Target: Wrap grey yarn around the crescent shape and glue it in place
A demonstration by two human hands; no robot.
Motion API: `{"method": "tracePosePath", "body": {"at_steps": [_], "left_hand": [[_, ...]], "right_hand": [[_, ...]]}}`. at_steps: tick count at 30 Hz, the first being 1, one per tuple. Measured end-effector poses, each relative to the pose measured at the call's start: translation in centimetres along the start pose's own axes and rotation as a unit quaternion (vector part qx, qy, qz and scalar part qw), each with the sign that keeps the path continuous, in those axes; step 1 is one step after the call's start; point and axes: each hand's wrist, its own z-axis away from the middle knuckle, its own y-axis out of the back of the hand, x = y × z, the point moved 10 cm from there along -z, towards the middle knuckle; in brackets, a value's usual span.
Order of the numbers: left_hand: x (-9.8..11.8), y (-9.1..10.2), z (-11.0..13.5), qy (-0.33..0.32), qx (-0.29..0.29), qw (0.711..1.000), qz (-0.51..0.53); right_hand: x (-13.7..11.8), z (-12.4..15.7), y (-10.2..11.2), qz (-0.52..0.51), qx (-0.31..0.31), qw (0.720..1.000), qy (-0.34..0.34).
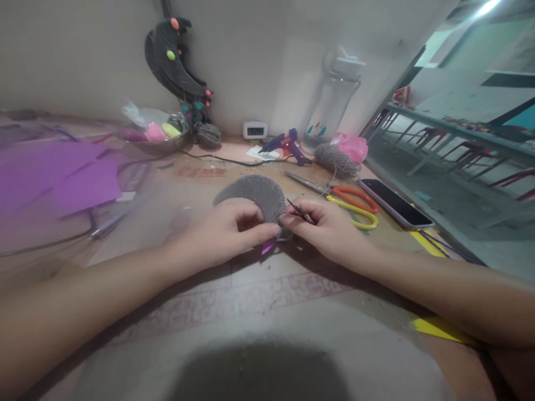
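A crescent (254, 189) wrapped in grey yarn stands over the middle of the work surface. My left hand (234, 225) grips its lower part, thumb and fingers closed around it. At the crescent's right edge, the fingertips of my right hand (324, 223) are pinched together, touching it. A thin dark pointed tool (300, 211) sticks out of that hand; whether it is tweezers or small scissors I cannot tell. Below the crescent a bit of purple (268, 246) shows. The crescent's lower end is hidden by my fingers.
Scissors (351, 203) with orange and yellow handles and a phone (395, 201) lie to the right. Behind are a glue gun (288, 145) with its cord, a grey yarn ball (336, 159), a clear bottle (334, 103) and a small clock (254, 130). Purple sheets (83, 184) lie left.
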Motion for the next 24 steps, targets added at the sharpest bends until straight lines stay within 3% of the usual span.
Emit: {"method": "tracePosePath", "body": {"at_steps": [9, 19, 24], "left_hand": [[0.90, -0.02, -0.01, -0.049, -0.010, 0.996, -0.071], [0.47, -0.38, -0.16, -0.024, -0.031, 0.999, 0.023], [0.16, -0.50, 0.00, -0.006, -0.029, 1.000, 0.009]], "right_hand": [[-0.46, 0.24, -0.03, 0.030, 0.003, 0.999, 0.029], [0.02, 0.03, 0.15, -0.024, 0.001, 1.000, 0.018], [0.03, 0.01, -0.15, -0.037, -0.008, 0.999, 0.018]]}}
